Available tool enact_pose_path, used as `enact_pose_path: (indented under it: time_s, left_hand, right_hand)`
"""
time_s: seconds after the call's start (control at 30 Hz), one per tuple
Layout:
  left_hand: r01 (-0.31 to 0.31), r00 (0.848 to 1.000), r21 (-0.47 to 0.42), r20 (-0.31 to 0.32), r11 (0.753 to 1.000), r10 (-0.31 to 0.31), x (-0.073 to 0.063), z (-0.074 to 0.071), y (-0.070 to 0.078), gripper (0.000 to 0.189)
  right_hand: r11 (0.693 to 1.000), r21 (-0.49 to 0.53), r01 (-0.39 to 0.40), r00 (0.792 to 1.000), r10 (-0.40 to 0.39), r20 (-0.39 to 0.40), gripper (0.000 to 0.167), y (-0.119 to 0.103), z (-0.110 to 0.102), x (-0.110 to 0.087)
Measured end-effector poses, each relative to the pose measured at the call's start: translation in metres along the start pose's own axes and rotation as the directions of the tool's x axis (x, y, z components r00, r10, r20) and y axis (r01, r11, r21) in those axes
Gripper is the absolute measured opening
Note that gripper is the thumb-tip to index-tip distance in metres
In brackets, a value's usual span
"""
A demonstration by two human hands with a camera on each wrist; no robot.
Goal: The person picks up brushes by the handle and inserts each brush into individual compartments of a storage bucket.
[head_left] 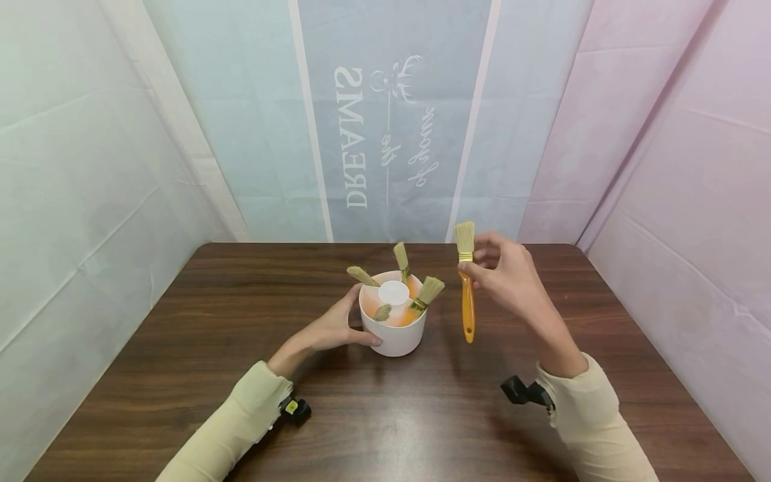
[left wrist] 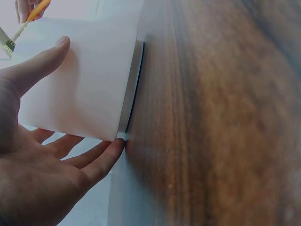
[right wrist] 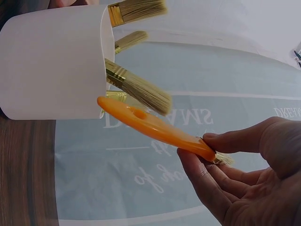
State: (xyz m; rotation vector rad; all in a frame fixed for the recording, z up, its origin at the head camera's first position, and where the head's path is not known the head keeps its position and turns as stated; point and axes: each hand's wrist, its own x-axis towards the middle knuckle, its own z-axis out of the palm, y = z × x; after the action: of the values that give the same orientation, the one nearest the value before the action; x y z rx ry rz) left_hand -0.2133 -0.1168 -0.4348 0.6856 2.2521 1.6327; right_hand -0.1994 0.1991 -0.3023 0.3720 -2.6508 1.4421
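Observation:
A white round holder with a central hub and dividers stands on the brown table. My left hand grips it from the left, thumb on the near side and fingers reaching round the far side. Several paintbrushes stand bristles up in it, one leaning right and another at the back. To the right of the holder, my right hand pinches a paintbrush near its metal band. That brush is held bristles up, its orange handle hanging down. In the right wrist view, the handle's end overlaps the holder's rim.
The dark wood table ends at a pale blue cloth backdrop with mirrored lettering. Cloth walls rise on the left and right. Black cameras sit at the left wrist and right wrist.

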Motion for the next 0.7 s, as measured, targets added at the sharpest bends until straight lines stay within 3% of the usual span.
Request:
enact_pose_path:
  time_s: [0.7]
  left_hand:
    - [0.03, 1.0, 0.019, -0.003, 0.999, -0.03, 0.0008, -0.0004, -0.0008, 0.113]
  right_hand:
    - [0.997, 0.066, 0.037, 0.999, -0.038, 0.012, 0.044, -0.0051, 0.002, -0.0042]
